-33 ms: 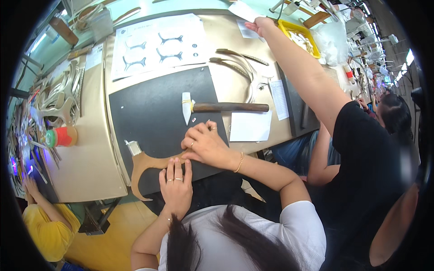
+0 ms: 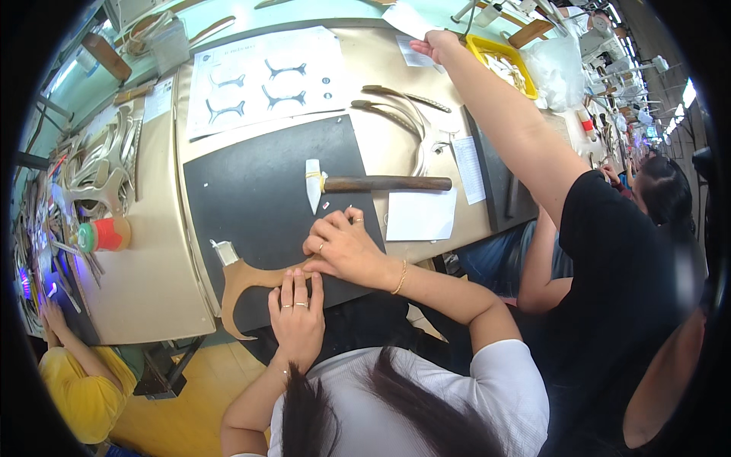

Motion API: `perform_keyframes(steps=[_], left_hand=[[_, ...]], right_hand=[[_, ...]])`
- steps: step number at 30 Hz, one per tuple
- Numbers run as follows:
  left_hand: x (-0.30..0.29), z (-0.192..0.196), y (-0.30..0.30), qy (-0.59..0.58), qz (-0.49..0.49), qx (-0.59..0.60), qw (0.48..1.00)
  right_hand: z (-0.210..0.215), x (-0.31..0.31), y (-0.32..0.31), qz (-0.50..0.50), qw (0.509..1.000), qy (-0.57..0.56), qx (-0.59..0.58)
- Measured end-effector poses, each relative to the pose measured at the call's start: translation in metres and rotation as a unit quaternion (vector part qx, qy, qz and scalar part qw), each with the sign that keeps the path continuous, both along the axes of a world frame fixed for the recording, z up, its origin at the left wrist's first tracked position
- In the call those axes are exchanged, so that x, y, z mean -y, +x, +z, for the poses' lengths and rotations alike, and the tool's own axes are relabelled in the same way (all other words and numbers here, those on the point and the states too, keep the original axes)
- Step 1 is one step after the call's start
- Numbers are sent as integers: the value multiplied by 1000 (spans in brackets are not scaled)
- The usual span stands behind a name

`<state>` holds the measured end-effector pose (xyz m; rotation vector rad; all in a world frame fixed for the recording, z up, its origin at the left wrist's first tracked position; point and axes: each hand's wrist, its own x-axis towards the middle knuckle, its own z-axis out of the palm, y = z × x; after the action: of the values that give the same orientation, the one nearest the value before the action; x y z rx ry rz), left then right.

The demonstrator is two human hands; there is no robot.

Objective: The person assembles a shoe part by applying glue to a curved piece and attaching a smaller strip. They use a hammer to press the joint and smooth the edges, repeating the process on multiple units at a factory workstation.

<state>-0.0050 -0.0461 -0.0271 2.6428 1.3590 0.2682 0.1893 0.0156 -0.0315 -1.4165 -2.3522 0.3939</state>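
A tan, curved leather piece point(image 2: 242, 288) lies on the near edge of a black mat point(image 2: 259, 183). My left hand point(image 2: 297, 314) lies flat with its fingertips pressing down on the piece's upper arm. My right hand point(image 2: 344, 245) is curled just beyond it, its fingers pinching the same arm's end. A hammer point(image 2: 381, 183) with a wooden handle and a white head rests on the mat just past my right hand. A small white block point(image 2: 225, 252) sits at the leather piece's far-left tip.
A person in a black shirt at my right stretches an arm point(image 2: 502, 122) across the table toward papers beside a yellow tray point(image 2: 509, 62). A printed pattern sheet point(image 2: 266, 76), white paper point(image 2: 421, 215), a red and green spool point(image 2: 106, 234) and stacked leather parts point(image 2: 95, 171) lie around.
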Motion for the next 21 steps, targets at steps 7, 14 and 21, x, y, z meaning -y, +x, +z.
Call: perform_keyframes(steps=[7, 14, 21], left_hand=[[-4, 5, 3, -1, 0, -5, 1000], [-3, 2, 7, -1, 18, -14, 1000], [-3, 3, 7, 27, 31, 0, 999]], right_hand=[[3, -1, 10, -13, 1000, 25, -8], [-2, 3, 8, -33, 999, 10, -10], [-5, -1, 8, -57, 996, -8, -63]])
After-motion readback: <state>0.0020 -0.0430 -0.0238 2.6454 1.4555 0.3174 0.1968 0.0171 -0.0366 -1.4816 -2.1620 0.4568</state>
